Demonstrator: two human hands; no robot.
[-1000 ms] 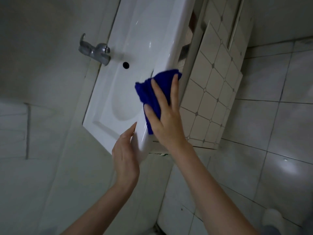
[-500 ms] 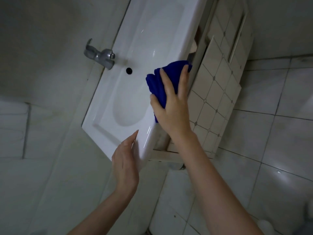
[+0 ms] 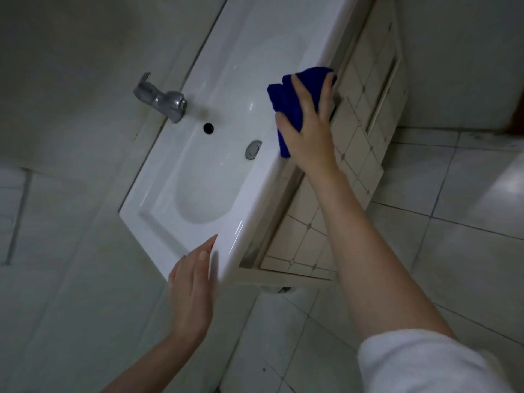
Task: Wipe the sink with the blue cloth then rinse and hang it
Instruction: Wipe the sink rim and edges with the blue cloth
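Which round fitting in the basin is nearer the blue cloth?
The silver drain plug; the small black overflow hole sits by the tap, farther from the blue cloth.

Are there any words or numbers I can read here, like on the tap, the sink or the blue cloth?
No text can be read anywhere in this picture.
Tap: plain metal, no brand showing.
Sink: plain white, no label.
Blue cloth: no tag or print visible.
Drain plug: too small and blurred to tell any marking.
Cabinet door: only a diamond pattern, no letters.
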